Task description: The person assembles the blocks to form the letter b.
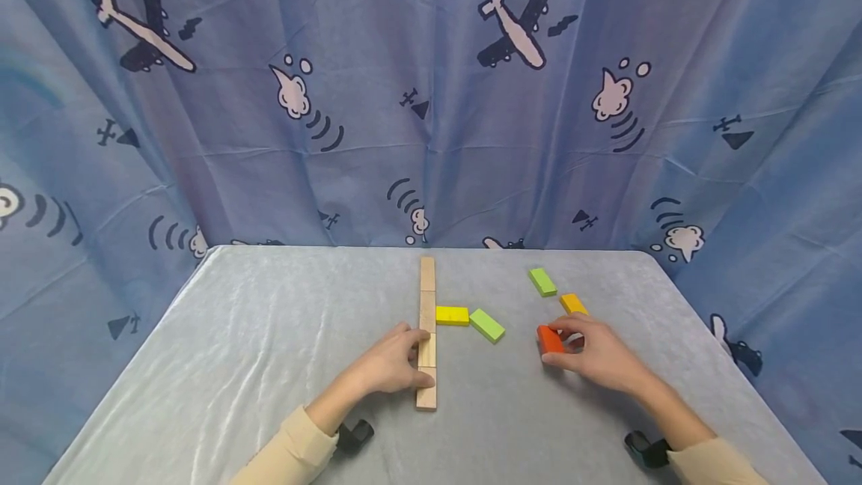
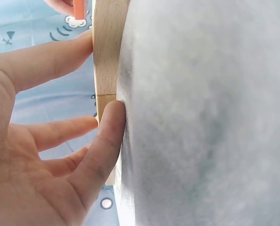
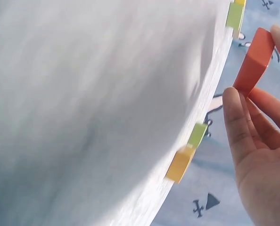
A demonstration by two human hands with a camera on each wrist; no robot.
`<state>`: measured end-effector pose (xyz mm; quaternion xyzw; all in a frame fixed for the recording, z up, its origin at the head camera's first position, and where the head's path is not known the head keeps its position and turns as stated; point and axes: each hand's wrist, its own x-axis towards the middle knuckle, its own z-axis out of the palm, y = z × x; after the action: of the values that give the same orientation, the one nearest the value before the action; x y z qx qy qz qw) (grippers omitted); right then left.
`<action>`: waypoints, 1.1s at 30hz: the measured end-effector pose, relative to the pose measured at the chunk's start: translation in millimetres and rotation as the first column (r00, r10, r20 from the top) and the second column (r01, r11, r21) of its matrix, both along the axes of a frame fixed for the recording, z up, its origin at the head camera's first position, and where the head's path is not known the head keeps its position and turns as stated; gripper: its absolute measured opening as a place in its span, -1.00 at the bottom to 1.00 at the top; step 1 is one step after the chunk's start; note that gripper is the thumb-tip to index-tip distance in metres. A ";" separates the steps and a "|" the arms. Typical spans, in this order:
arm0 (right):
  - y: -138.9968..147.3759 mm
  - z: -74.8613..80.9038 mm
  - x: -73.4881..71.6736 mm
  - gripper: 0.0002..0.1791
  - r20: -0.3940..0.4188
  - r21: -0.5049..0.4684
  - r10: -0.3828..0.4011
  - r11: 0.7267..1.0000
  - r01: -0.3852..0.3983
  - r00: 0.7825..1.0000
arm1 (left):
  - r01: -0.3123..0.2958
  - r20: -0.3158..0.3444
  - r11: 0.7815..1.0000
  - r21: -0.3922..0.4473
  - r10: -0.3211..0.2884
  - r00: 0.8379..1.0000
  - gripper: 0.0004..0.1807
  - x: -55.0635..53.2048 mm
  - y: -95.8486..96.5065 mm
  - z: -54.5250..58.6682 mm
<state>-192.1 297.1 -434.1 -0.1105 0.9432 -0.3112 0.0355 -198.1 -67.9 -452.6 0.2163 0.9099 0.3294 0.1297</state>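
Note:
Plain wooden blocks (image 1: 427,312) lie end to end in a straight row on the cloth-covered table. My left hand (image 1: 396,361) touches the row's near half from the left, its fingers fairly straight and spread, as the left wrist view also shows. A yellow block (image 1: 452,316) meets the row's right side, and a green block (image 1: 488,325) lies slanted at its other end. Between thumb and fingertips, my right hand (image 1: 602,350) pinches a red block (image 3: 256,61), which is tilted in the right wrist view. Whether it touches the table is unclear.
Another green block (image 1: 542,282) lies at the back right. An orange-yellow block (image 1: 574,304) sits just beyond the right hand, partly covered by it. Behind the white-grey table (image 1: 283,305) hangs a blue curtain (image 1: 377,111) printed with airplanes.

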 end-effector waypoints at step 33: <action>-54.9 -12.7 -4.1 -0.38 -0.023 0.104 0.182 0.978 -0.179 0.983 | 0.005 -0.005 1.000 0.005 -0.005 1.000 -0.19 -0.8 -0.1 -1.1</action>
<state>-196.2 242.2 -446.8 -0.1988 0.9443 -0.2567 0.0536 -198.9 -68.1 -453.8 0.2197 0.9089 0.3308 0.1275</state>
